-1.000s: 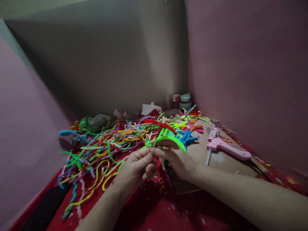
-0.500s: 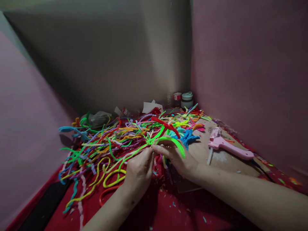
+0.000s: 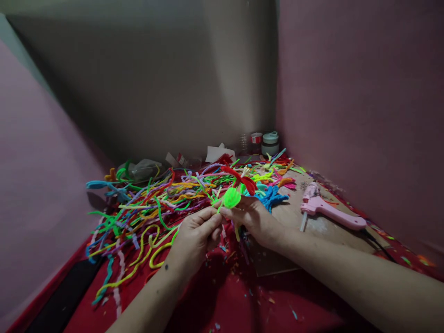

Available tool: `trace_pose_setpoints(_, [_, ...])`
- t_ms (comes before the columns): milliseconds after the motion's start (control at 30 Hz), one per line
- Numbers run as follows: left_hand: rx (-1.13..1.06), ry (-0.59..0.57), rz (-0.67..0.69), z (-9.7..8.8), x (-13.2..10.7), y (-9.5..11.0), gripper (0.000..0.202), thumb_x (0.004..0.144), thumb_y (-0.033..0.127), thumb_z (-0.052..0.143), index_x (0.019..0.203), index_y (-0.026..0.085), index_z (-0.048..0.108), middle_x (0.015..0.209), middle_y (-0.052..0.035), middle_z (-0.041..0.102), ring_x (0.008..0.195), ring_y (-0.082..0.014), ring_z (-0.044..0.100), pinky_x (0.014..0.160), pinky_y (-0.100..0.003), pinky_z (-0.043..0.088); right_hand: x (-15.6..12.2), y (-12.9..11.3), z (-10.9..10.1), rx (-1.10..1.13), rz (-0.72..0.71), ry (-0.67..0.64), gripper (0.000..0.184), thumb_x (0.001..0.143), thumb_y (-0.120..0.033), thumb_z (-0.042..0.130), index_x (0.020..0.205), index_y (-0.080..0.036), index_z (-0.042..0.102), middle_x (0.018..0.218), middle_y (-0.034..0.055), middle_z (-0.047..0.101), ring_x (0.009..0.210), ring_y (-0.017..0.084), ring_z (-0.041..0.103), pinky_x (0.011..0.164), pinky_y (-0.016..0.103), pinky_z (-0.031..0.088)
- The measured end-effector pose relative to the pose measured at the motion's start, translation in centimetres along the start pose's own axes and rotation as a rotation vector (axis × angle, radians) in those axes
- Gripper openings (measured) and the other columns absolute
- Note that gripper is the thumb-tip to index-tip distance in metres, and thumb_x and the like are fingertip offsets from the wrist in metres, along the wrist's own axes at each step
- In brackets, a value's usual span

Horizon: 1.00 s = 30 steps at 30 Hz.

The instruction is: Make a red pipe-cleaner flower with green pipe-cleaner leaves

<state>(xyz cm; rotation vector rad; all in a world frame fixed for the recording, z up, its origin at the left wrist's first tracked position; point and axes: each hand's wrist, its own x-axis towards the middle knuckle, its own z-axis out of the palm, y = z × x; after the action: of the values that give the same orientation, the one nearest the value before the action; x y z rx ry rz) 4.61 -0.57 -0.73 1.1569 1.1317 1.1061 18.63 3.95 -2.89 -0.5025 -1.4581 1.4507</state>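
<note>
Both hands meet in front of a heap of coloured pipe cleaners (image 3: 152, 199) on a red cloth (image 3: 222, 300). My left hand (image 3: 196, 236) and my right hand (image 3: 255, 219) each pinch a bright green pipe cleaner (image 3: 231, 197), whose end is curled into a small round loop just above my fingertips. A red pipe cleaner (image 3: 239, 178) lies right behind that loop. Fingers of both hands are closed on the green stem.
A pink glue gun (image 3: 328, 210) with a black cord lies on a brown cardboard sheet (image 3: 294, 222) to the right. Small jars (image 3: 269, 142) and crumpled paper (image 3: 218, 151) stand at the back corner. Walls close in on left, back and right.
The green pipe cleaner was a wide arch over my right hand; now it is wound into a small tight loop. My left hand came back up to pinch it.
</note>
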Motion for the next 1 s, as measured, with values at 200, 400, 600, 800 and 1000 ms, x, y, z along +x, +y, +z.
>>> trace_pose_setpoints(200, [-0.204, -0.198, -0.104, -0.7, 0.2, -0.1, 0.023, 0.08, 0.03, 0.058, 0.064, 0.013, 0.051, 0.044, 0.0068, 0.04, 0.033, -0.0006, 0.025, 0.038, -0.016, 0.018, 0.4, 0.8, -0.2, 0.212, 0.059, -0.058, 0.017, 0.071, -0.03, 0.066, 0.084, -0.02, 0.07, 0.071, -0.0014, 0.063, 0.066, 0.012, 0.053, 0.069, 0.026, 0.041])
trace_pose_setpoints(400, [-0.245, -0.343, -0.126, -1.1, 0.2, -0.5, 0.02, 0.082, 0.028, 0.054, 0.068, 0.013, 0.055, 0.043, 0.0069, 0.037, 0.032, -0.0011, 0.022, 0.037, -0.016, 0.019, 0.5, 1.0, -0.4, 0.361, 0.1, -0.112, 0.012, 0.066, -0.025, 0.071, 0.076, -0.019, 0.07, 0.074, 0.0006, 0.066, 0.067, 0.013, 0.057, 0.067, 0.026, 0.042])
trace_pose_setpoints(600, [0.098, -0.17, 0.002, -0.4, 0.0, -0.1, 0.021, 0.083, 0.033, 0.051, 0.075, 0.015, 0.056, 0.05, 0.0054, 0.04, 0.041, -0.0044, 0.029, 0.042, -0.018, 0.021, 0.5, 1.1, -0.2, 0.382, 0.123, -0.036, 0.016, 0.065, -0.028, 0.072, 0.077, -0.018, 0.069, 0.074, 0.0013, 0.066, 0.065, 0.013, 0.056, 0.065, 0.027, 0.042])
trace_pose_setpoints(800, [0.753, 0.097, 0.423, 0.2, -0.3, -0.8, 0.013, 0.08, 0.03, 0.055, 0.076, 0.018, 0.054, 0.067, 0.002, 0.052, 0.059, -0.0102, 0.044, 0.058, -0.022, 0.035, 0.3, 1.2, -0.2, 0.368, 0.162, 0.045, 0.019, 0.064, -0.03, 0.073, 0.077, -0.017, 0.068, 0.074, 0.002, 0.065, 0.071, 0.015, 0.058, 0.067, 0.028, 0.043])
trace_pose_setpoints(1000, [0.898, 0.191, 0.541, -0.2, -0.3, -1.6, 0.012, 0.082, 0.026, 0.05, 0.078, 0.019, 0.06, 0.065, 0.0005, 0.057, 0.056, -0.0108, 0.046, 0.058, -0.022, 0.036, 0.2, 1.2, -0.1, 0.29, 0.135, -0.025, 0.02, 0.066, -0.03, 0.07, 0.083, -0.018, 0.069, 0.075, 0.0016, 0.066, 0.075, 0.016, 0.06, 0.07, 0.03, 0.044])
